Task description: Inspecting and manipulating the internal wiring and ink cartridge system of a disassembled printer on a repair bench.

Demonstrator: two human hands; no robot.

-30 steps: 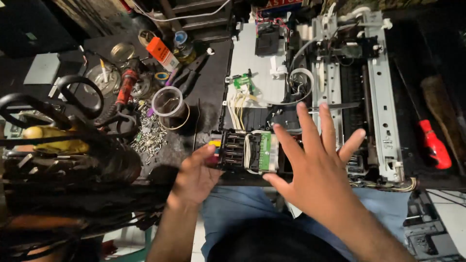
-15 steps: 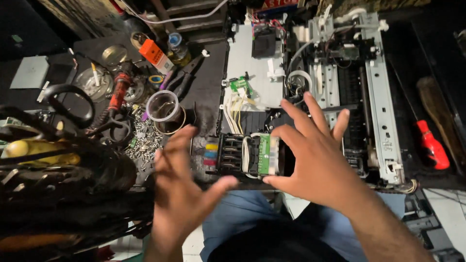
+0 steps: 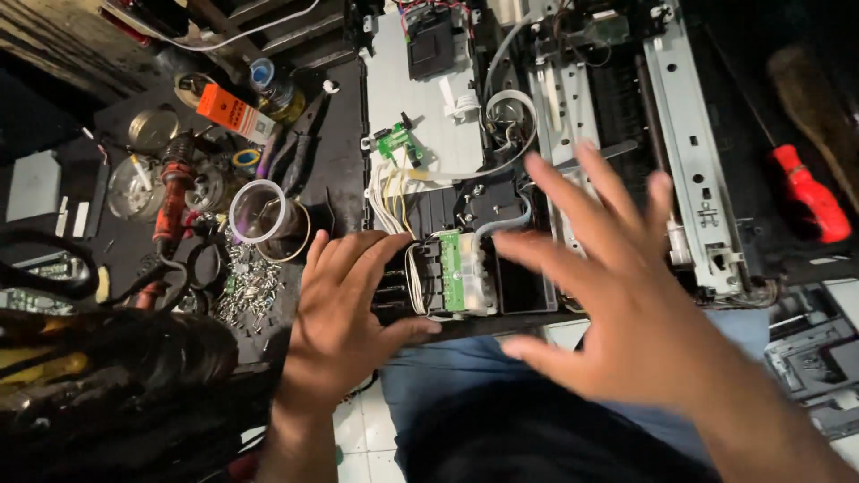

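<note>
An opened printer chassis point(image 3: 689, 152) lies on the workbench in front of me. At its near edge sits a black ink cartridge carriage point(image 3: 456, 273) with a green circuit board and thin tubes leading into it. My left hand point(image 3: 344, 313) rests flat on the carriage's left side, fingers laid over the black cartridges and thumb along the near edge. My right hand point(image 3: 617, 304) hovers blurred above the chassis just right of the carriage, fingers spread, holding nothing.
A clear plastic cup point(image 3: 261, 210) and a pile of screws point(image 3: 246, 282) lie left of the carriage. Pliers point(image 3: 295, 148), an orange box point(image 3: 234, 112) and small tins crowd the far left. A red-handled screwdriver point(image 3: 810, 192) lies at the right. Dark cables point(image 3: 107, 385) fill the near left.
My left hand, raised with spread fingers half a second ago, has come down onto the carriage's left side. My right hand has lifted off the carriage and drifted right.
</note>
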